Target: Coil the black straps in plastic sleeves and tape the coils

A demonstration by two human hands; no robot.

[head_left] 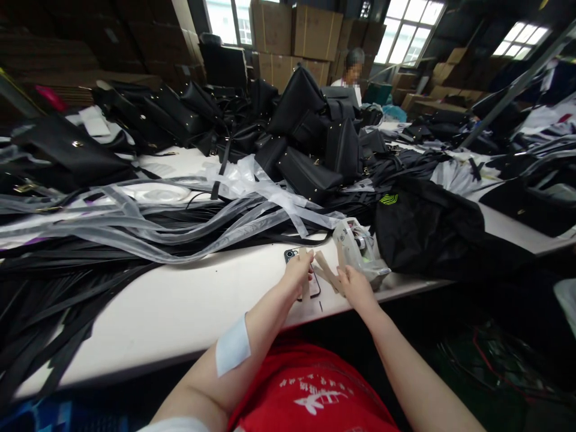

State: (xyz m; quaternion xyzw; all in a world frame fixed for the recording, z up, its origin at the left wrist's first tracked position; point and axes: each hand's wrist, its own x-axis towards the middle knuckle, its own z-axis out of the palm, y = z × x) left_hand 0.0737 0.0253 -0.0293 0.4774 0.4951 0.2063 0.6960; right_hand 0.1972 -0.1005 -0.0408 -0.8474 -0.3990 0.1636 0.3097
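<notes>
My left hand (297, 273) and my right hand (355, 286) meet over the near edge of a white table (180, 306). Both are closed on thin tan strips (327, 271) that fan out between them. Under my left hand lies a phone (291, 254) with its camera end showing. Just beyond my right hand sits a clear plastic bag (360, 249) with small parts inside. A white patch is stuck on my left forearm.
Long black straps and clear plastic sleeves (135, 228) cover the table's left side. Black handbags (310, 150) are heaped in the middle, dark fabric (427, 231) lies to the right. Another person (354, 71) works far back near stacked cardboard boxes (292, 36).
</notes>
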